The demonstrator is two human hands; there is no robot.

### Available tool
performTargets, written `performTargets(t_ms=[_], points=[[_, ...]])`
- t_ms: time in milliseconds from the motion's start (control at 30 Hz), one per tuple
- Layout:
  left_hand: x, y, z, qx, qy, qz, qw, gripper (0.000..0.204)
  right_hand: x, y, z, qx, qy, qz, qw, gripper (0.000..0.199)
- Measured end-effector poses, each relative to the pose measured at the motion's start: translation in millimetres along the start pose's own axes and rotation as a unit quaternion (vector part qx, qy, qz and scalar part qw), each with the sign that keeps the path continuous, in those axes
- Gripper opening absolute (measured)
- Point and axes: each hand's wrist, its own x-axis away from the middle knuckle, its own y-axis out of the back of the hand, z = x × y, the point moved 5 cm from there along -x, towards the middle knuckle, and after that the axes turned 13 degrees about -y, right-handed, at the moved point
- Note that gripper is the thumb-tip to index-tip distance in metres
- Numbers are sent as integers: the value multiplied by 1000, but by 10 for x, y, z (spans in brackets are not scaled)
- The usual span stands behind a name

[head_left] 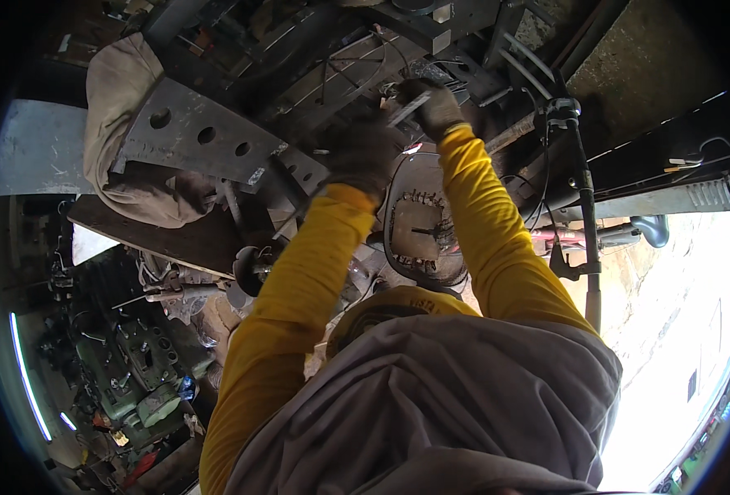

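My right hand (436, 107), in a dark glove with a paler back, is closed at the upper middle. A short light-grey metal strip (409, 109) slants across its fingers, and the hand appears to grip it. Left of and a little nearer than it, my left hand (363, 155) wears a dark glove and is smeared by motion, so its fingers do not show clearly. Both hands are over a cluttered dark metal bench (344, 78) with loose metal pieces. Below them is a black-rimmed tray-like piece (414, 223) with small bits around its middle.
A steel beam with round holes (208, 136) lies at the left, with a beige cloth (117, 107) over its end. On the right stands a black upright pole (581, 173) with cables. Green machinery (122, 371) sits at the lower left; a red bicycle (571, 238) is at the right.
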Motion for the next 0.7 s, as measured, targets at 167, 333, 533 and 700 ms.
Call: performTargets(t_ms=[167, 333, 533, 700], points=[[52, 428, 356, -72, -108, -25, 991, 22, 210, 269, 572, -1, 7, -217, 976, 26], [-15, 1158, 17, -42, -98, -112, 988, 28, 297, 445, 897, 96, 32, -32, 994, 28], [117, 1267, -131, 45, 22, -102, 994, 32, 379, 107, 350, -291, -288, -21, 912, 38], [105, 452, -41, 66, -51, 34, 996, 31, 42, 54, 200, -483, -349, -34, 802, 29]])
